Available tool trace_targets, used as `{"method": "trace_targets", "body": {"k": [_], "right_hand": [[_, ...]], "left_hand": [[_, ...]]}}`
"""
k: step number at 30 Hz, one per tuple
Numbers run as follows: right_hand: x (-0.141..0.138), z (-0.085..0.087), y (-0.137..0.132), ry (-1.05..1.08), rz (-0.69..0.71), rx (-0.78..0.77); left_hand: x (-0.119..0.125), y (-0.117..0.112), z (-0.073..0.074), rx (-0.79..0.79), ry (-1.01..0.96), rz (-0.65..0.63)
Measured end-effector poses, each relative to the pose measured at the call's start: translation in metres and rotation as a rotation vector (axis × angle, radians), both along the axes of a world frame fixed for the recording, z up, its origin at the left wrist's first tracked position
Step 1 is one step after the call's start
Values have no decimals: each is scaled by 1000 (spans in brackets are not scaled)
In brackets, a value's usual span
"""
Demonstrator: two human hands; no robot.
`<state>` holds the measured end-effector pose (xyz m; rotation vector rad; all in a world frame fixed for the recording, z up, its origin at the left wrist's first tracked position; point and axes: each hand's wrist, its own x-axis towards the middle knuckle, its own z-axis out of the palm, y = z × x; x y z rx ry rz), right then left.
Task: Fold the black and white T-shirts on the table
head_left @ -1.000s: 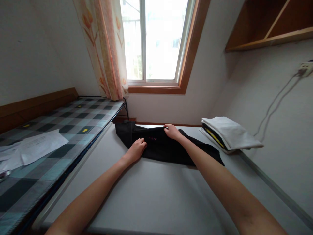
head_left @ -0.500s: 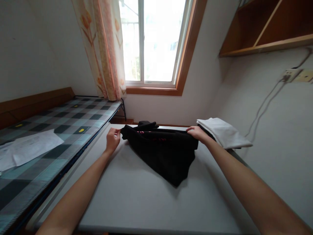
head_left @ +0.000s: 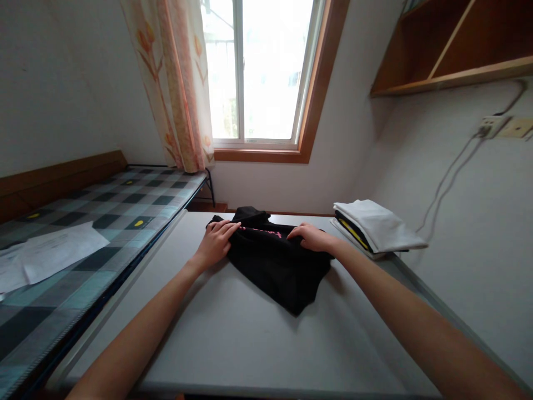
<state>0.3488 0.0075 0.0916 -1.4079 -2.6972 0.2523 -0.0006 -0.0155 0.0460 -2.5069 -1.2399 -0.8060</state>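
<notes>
A black garment (head_left: 278, 264) with pink lettering lies bunched on the white table (head_left: 250, 339), near its far end. My left hand (head_left: 216, 241) rests flat on the garment's left edge, fingers stretched out. My right hand (head_left: 310, 238) lies flat on its upper right part, fingers spread. Neither hand grips the cloth.
A stack of folded clothes (head_left: 375, 228), white on top with black and yellow below, sits at the table's far right. A bed with a checked cover (head_left: 104, 222) and papers (head_left: 50, 250) runs along the left. A window, a curtain and a wall shelf are behind.
My hands were pinching the garment's corners and holding it spread wide. Now both have come inward and lie flat on the cloth, which is laid down and narrower.
</notes>
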Motion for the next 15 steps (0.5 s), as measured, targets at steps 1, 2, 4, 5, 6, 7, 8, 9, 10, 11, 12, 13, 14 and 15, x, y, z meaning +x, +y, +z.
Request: {"method": "trace_targets", "body": {"k": [1, 2, 4, 5, 6, 7, 8, 9, 10, 11, 12, 13, 14, 15], "right_hand": [[-1, -1, -1, -38, -1, -21], [0, -3, -2, -66, -7, -29], [3, -4, -4, -92, -22, -30], [5, -3, -4, -89, -33, -24], [9, -1, -5, -72, -53, -7], [14, 2, -4, -38, -84, 26], [19, 6, -4, 11, -126, 74], [27, 10, -3, 72, -177, 133], [36, 16, -2, 144, -238, 201], [46, 22, 0, 220, -311, 276], [58, 28, 1, 294, -390, 350], [71, 34, 1, 368, -483, 425], [84, 40, 1, 446, -588, 498], [97, 45, 0, 526, -689, 552]], "left_hand": [[1, 0, -1, -24, 32, -9], [0, 1, -2, -45, 51, -8], [-4, 4, -3, -71, 50, 3], [-7, 5, -2, -77, 29, 10], [-9, 6, 0, -80, -12, 17], [-13, 7, 3, -79, -76, 26], [-17, 8, 7, -76, -163, 37], [-22, 10, 11, -71, -273, 56], [-29, 13, 16, -67, -404, 87], [-36, 16, 21, -67, -547, 126], [-46, 21, 25, -69, -692, 177], [-56, 26, 28, -76, -834, 234], [-68, 31, 31, -84, -953, 290], [-79, 36, 33, -72, -1049, 353]]}}
